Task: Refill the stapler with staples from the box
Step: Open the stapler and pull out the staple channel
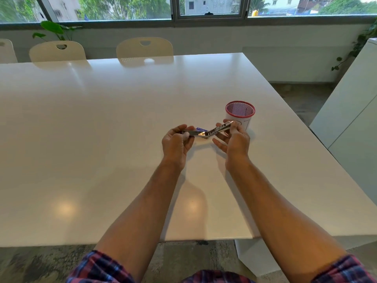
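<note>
A metal stapler (206,133) is held above the white table (102,119), swung wide apart at its hinge. My left hand (177,142) grips the lower arm at its left end. My right hand (234,137) pinches the raised upper arm at its right end. A small blue box (201,129) lies just behind the stapler's middle, partly hidden by it. Whether there are staples in the stapler's channel cannot be made out.
A red-rimmed mesh pen cup (240,115) stands just behind my right hand. White chairs (144,49) line the table's far side. A white cabinet (350,111) stands to the right. The table's near edge runs below my forearms.
</note>
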Motion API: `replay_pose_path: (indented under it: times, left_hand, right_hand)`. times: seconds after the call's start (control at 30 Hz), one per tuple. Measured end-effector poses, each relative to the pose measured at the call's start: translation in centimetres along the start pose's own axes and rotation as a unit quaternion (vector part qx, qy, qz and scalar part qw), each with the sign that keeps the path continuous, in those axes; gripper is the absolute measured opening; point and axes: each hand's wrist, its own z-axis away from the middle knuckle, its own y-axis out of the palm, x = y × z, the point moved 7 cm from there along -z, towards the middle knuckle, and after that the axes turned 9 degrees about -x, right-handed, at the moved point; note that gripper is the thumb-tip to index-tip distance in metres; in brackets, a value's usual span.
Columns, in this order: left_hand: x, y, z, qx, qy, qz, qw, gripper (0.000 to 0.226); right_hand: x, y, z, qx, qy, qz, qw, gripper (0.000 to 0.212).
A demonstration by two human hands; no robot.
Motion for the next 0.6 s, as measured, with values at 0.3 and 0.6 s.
replay_pose_path:
  times: [0.3,0.6]
  left_hand:
    - [-2.5,0.3,-0.3,0.069,0.2,-0.435,0.875,0.006]
    - [-0.9,4.5,4.0,0.271,0.353,-0.673,0.591,0.053]
  right_hand:
    - [-0.8,-0.9,-0.2,0.037,0.133,-0.129,0.982,0.032]
    - [-1.3,-1.1,0.1,0.087,0.135,-0.033,0.987,0.03]
